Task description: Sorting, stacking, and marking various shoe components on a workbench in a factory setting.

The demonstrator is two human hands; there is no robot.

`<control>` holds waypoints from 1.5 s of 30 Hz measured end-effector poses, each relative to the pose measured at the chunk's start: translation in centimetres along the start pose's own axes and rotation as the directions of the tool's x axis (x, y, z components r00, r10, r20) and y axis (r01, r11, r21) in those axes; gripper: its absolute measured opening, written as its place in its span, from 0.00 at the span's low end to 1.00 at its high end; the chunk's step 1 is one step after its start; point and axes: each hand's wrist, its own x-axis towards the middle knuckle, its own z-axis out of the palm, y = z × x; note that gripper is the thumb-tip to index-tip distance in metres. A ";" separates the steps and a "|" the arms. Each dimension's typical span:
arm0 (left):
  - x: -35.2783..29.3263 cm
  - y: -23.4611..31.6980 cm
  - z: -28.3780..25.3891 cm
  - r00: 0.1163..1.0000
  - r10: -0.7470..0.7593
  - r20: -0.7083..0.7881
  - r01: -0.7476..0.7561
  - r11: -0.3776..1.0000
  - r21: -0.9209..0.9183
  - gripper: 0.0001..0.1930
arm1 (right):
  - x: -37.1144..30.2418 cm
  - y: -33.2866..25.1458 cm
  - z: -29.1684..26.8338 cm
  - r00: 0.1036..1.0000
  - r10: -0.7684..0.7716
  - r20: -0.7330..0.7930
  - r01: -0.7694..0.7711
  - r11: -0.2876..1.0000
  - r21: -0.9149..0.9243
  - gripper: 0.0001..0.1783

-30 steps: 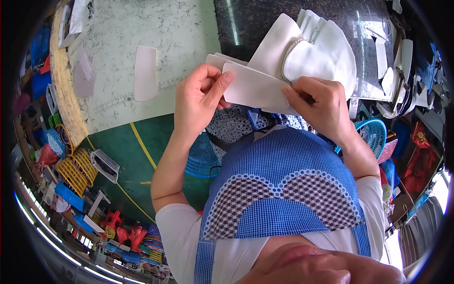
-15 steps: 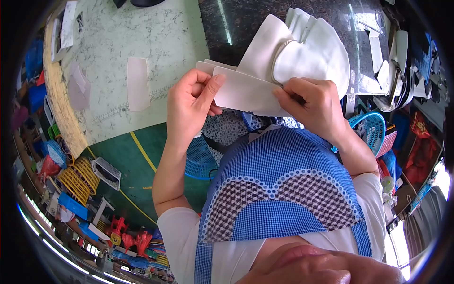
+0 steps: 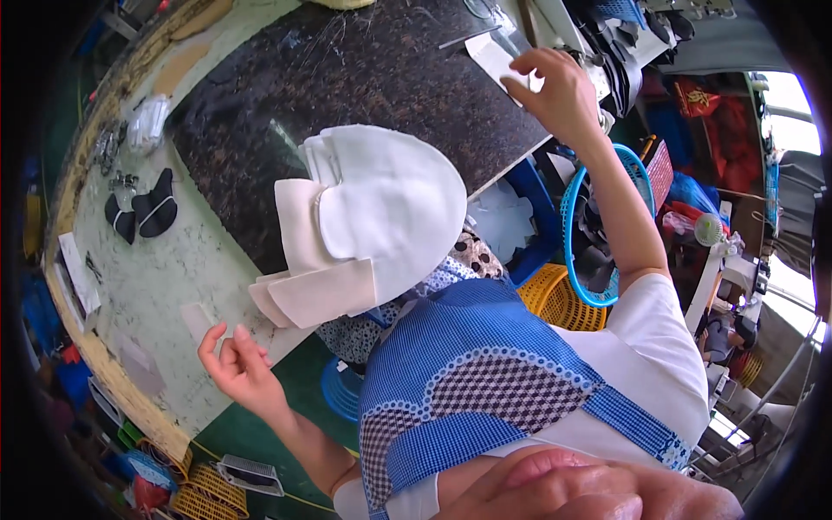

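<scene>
Across the near left part of a dark speckled slab (image 3: 390,78), a pile of smooth white pieces (image 3: 399,208), overlapping, with the broad rounded end to the right and layered edges to the far left. Tucked against the left side, an off-white panel (image 3: 299,221). Over the near end, flat off-white strips (image 3: 329,293), fanned in a loose overlap, slanting toward the near left. Free of both hands there.

Just to the left and nearer, the left hand (image 3: 238,366), loosely cupped, with thumb and forefinger parted and nothing visible between. Right beside its fingertips, a pale strip (image 3: 198,319) on the pale green work surface (image 3: 130,299); cannot tell whether touching.

Well apart, at the far right, the right hand (image 3: 559,91), with thumb and fingers spread in an open curve. Just beside it, a narrow white piece (image 3: 490,61) on the slab and a thin metal tool (image 3: 468,37); contact with the white piece impossible to tell.

On the far left, two black curved pieces (image 3: 156,218) with white lines, and farther still, a clear plastic bag (image 3: 149,121). Below the slab to the right, a round blue basket (image 3: 569,234) and a yellow basket (image 3: 563,303). Nearest, a blue checked apron (image 3: 485,373).
</scene>
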 end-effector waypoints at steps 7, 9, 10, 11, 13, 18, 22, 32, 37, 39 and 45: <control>0.0 4.1 3.6 0.985 0.099 0.144 -0.088 0.993 -0.078 0.14 | 0.2 2.1 2.2 0.986 -0.086 -0.146 0.126 0.948 0.293 0.05; -0.1 4.0 4.1 0.945 0.194 0.265 -0.177 0.980 -0.085 0.23 | 0.2 -0.6 -0.8 0.997 0.024 0.077 -0.074 0.659 0.748 0.06; 0.2 5.4 5.4 0.927 0.209 0.312 -0.153 0.969 -0.195 0.27 | 0.3 -1.8 -1.9 0.980 -0.059 0.191 -0.144 0.456 0.878 0.05; 0.7 6.9 7.3 0.910 0.225 0.349 -0.120 0.947 -0.298 0.31 | 0.3 -3.1 -2.6 0.943 -0.174 0.285 -0.242 0.231 0.942 0.05; 1.4 8.0 10.6 0.824 0.271 0.498 0.037 0.851 -0.524 0.37 | -0.3 -5.5 -3.5 0.791 -0.446 0.419 -0.452 0.036 0.891 0.04; -1.4 7.6 8.8 0.610 -0.022 0.792 0.453 0.830 -0.326 0.22 | -1.7 -9.8 -4.2 0.441 -0.658 0.610 -0.722 0.144 0.677 0.13; -4.6 5.4 7.2 0.785 -0.038 0.619 0.422 0.764 -0.488 0.11 | -1.7 -11.3 -3.6 0.281 -0.673 0.685 -0.801 0.229 0.554 0.22; -1.4 4.9 9.3 0.932 -0.118 0.342 0.178 0.973 -0.148 0.17 | 3.5 -15.5 2.7 0.646 -0.553 0.527 -0.070 0.645 0.761 0.13; -1.1 4.6 10.1 0.937 -0.095 0.336 0.107 0.994 -0.018 0.18 | 3.3 -15.8 3.0 0.683 -0.471 0.558 -0.152 0.655 0.740 0.14; -0.7 4.8 9.9 0.931 -0.063 0.361 -0.056 0.949 0.311 0.16 | 3.2 -15.9 3.3 0.704 -0.436 0.561 -0.161 0.672 0.723 0.14; -0.1 5.6 11.2 0.624 0.658 0.422 -0.770 0.423 0.478 0.15 | 4.2 -14.0 3.8 0.900 -0.352 0.255 0.131 0.779 0.614 0.16</control>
